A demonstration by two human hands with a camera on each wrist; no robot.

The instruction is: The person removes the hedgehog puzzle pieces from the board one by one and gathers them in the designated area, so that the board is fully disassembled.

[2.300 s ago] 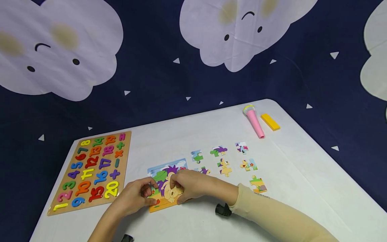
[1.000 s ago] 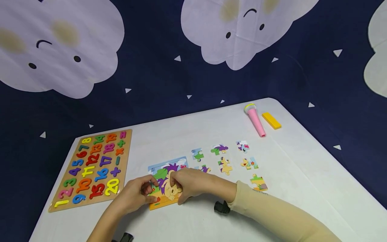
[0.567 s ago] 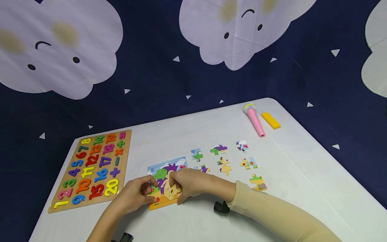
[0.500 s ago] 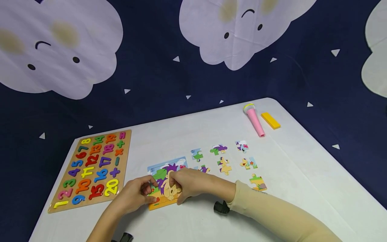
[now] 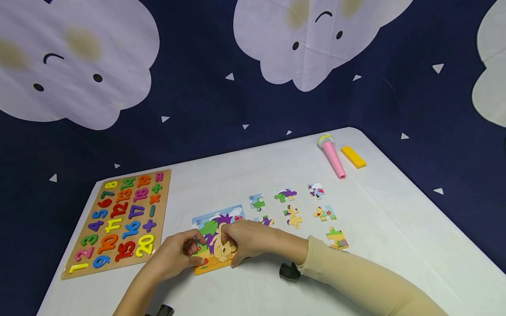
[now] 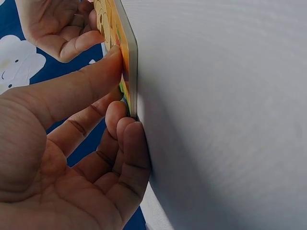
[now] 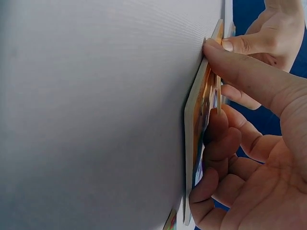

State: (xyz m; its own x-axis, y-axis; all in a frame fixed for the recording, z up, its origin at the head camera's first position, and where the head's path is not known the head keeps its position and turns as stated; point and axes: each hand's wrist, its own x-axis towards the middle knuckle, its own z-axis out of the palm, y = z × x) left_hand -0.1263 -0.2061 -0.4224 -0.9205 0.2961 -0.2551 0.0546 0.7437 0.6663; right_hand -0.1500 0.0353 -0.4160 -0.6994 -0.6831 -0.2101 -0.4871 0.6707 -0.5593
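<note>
A small wooden jigsaw board (image 5: 203, 270) with a printed purple-spined hedgehog lies flat on the white table. My left hand (image 5: 175, 254) holds its left edge. In the left wrist view the thumb (image 6: 98, 76) lies on the picture side and the fingertips (image 6: 132, 129) sit against the edge. My right hand (image 5: 249, 239) is over the board's right side. Between its thumb and fingers, the right wrist view shows a thin jigsaw piece (image 7: 218, 96), edge-on and raised off the board. Its printed face is hidden there.
Several loose jigsaw pieces (image 5: 294, 216) lie right of the board, one partly behind the right wrist. At the left is a wooden number board (image 5: 164, 210). A pink toy microphone (image 5: 334, 160) and a yellow block (image 5: 353, 157) lie near the far right table corner.
</note>
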